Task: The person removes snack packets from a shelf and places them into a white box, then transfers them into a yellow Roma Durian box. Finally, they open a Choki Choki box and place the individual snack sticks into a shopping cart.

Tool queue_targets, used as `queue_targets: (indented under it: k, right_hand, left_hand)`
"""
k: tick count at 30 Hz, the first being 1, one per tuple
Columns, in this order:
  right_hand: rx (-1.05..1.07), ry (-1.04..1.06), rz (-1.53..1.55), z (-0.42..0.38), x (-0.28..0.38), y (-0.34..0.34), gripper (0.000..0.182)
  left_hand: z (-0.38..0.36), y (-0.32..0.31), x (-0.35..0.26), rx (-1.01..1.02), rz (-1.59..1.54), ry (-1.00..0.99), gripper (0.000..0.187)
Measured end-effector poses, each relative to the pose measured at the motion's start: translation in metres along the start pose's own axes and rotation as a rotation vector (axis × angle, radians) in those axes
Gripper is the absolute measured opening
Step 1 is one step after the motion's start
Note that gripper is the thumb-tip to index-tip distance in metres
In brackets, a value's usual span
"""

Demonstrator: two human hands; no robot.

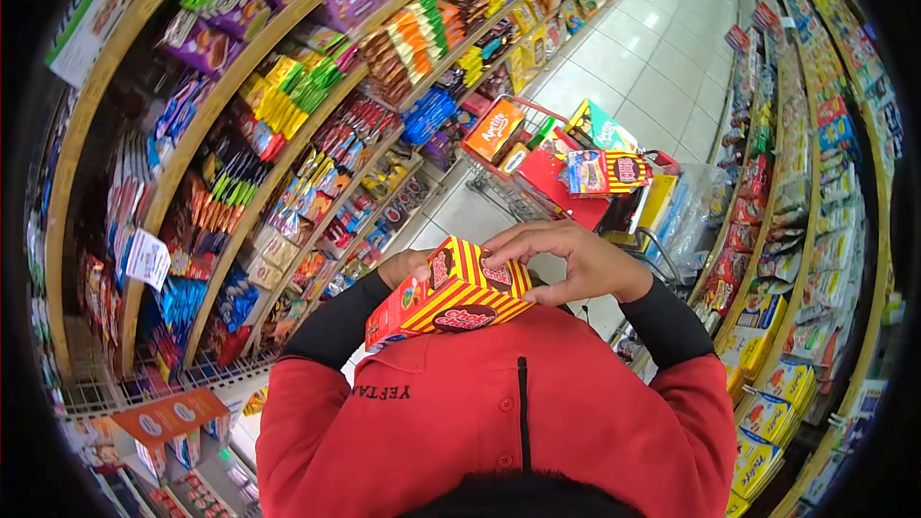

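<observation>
Holding striped box (460, 293); loaded cart (494, 171) ahead, snack shelves (86, 86) alongside.

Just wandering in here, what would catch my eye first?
Probably the red-and-yellow striped box at the picture's middle, in front of a red shirt, with the left hand and the right hand on it. Beyond them, on the pale tiled floor, a trolley carries more bright boxes. Shelves crowded with colourful packets curve along both sides.

1 head view, forward and downward
</observation>
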State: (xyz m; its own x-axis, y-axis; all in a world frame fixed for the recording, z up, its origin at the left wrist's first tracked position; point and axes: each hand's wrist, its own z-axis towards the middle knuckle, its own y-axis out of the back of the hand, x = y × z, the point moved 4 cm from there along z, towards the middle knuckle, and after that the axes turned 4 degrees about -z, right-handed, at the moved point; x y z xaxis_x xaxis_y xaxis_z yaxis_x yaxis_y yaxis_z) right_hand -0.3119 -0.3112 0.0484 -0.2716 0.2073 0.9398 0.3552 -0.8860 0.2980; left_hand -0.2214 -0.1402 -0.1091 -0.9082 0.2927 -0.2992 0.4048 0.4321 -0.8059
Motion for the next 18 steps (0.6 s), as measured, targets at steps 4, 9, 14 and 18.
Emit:
queue_targets:
  k: [4, 9, 14, 18]
  right_hand:
    - [0.045, 0.021, 0.000, 0.017, 0.007, -0.012, 0.043]
    - [0.041, -0.037, -0.031, 0.037, 0.012, -0.031, 0.044]
    - [-0.029, 0.143, -0.027, 0.050, 0.003, -0.052, 0.037]
    - [-0.186, 0.322, -0.095, 0.055, 0.016, -0.062, 0.022]
  left_hand:
    - [-0.023, -0.002, 0.006, 0.037, 0.008, -0.043, 0.027]
    - [-0.048, -0.005, 0.016, 0.071, 0.022, -0.088, 0.030]
    - [-0.062, -0.007, 0.024, 0.106, 0.050, -0.100, 0.034]
    - [-0.066, -0.011, 0.032, 0.147, 0.073, -0.072, 0.037]
